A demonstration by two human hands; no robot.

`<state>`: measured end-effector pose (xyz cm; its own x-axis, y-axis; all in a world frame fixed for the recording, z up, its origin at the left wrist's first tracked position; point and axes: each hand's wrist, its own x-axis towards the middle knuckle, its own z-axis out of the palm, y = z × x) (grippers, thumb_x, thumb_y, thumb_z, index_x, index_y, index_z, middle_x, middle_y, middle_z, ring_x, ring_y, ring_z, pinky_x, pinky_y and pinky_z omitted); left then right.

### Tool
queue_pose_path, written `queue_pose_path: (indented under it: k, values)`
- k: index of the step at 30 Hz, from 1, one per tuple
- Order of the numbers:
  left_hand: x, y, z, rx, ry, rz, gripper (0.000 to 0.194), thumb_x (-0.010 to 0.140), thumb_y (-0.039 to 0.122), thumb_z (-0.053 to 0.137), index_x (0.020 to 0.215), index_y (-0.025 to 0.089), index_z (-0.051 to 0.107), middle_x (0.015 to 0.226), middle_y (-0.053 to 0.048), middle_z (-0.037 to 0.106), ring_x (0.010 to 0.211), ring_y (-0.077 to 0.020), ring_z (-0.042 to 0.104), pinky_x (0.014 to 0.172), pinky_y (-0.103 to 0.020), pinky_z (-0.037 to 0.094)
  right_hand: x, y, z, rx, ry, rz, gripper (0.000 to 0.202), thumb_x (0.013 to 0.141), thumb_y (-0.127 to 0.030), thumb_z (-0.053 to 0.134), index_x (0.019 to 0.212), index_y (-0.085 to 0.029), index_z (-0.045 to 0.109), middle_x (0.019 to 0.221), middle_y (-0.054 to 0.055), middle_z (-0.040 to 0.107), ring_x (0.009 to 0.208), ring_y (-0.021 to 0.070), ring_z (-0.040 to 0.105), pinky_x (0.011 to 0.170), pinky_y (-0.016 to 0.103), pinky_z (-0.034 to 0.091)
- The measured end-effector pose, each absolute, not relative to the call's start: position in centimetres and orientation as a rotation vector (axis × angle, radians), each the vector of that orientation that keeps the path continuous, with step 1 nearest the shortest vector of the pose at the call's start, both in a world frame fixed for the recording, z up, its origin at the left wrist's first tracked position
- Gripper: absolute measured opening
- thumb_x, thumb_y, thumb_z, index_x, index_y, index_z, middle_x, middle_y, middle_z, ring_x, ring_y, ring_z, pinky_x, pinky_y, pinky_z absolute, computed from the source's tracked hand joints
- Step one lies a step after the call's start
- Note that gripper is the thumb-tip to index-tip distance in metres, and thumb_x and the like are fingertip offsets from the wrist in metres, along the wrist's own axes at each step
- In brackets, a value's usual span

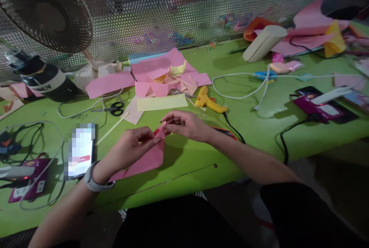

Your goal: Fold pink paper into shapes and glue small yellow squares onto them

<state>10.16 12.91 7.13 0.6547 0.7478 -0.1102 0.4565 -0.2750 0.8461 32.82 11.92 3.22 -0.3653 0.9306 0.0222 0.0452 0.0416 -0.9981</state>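
Observation:
A pink sheet of paper is held up at a slant over the green table, its upper part curled. My left hand grips it from the left, thumb stretched along the upper edge. At its top corner, the thumb and fingers of my right hand are pinched on the paper. A yellow glue gun lies just beyond my right hand, its black cord trailing toward me. Behind the hands are a pale yellow paper strip and a heap of pink paper pieces.
Left of my hands lie a phone, black scissors and a purple power strip. A fan and a dark bottle stand behind. Rightward are another purple power strip, white cable and a cream paper roll.

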Motion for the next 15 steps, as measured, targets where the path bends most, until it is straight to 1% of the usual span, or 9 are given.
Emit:
queue_pose_path:
  k: [3,6,9,12,15]
  values:
    - [10.0,12.8,6.6,1.756,0.934,0.372,0.032,0.089,0.046,0.065,0.077,0.016,0.068,0.064,0.001,0.057,0.057,-0.0105,0.045,0.052,-0.022,0.031,32.4,12.1,3.0,-0.979,-1.453,1.558,0.029,0.079,-0.041,0.077,0.086,-0.015,0.067,0.079,0.003,0.071,0.07,0.0113,0.066,0.069,0.028,0.057]
    - [9.7,12.6,6.0,1.641,0.922,0.358,0.035,0.086,0.048,0.067,0.073,0.016,0.063,0.059,0.003,0.048,0.053,-0.0087,0.039,0.048,-0.021,0.026,31.9,12.1,2.9,-0.957,-1.343,1.673,0.034,0.073,-0.044,0.082,0.081,-0.015,0.067,0.071,0.0,0.07,0.063,0.0104,0.065,0.063,0.026,0.056]
    - [9.5,12.3,5.7,1.585,0.908,0.351,0.034,0.087,0.047,0.067,0.073,0.016,0.061,0.06,0.004,0.047,0.053,-0.0085,0.039,0.047,-0.021,0.026,31.7,11.9,2.9,-0.977,-1.301,1.733,0.037,0.071,-0.046,0.083,0.079,-0.015,0.066,0.067,-0.001,0.069,0.059,0.0094,0.064,0.057,0.023,0.051]
    - [9.4,12.1,5.7,1.566,0.903,0.363,0.034,0.087,0.046,0.067,0.074,0.016,0.06,0.061,0.004,0.047,0.054,-0.0084,0.038,0.048,-0.021,0.026,31.6,11.7,2.8,-0.977,-1.346,1.799,0.037,0.074,-0.049,0.08,0.081,-0.014,0.068,0.065,-0.002,0.068,0.057,0.0085,0.063,0.052,0.02,0.044]
    - [9.5,12.0,5.6,1.548,0.886,0.389,0.033,0.088,0.044,0.067,0.073,0.016,0.059,0.061,0.005,0.045,0.054,-0.008,0.036,0.048,-0.022,0.025,31.4,11.5,2.7,-0.966,-1.369,1.853,0.037,0.076,-0.05,0.078,0.08,-0.014,0.068,0.063,-0.002,0.067,0.055,0.0076,0.062,0.051,0.019,0.04]
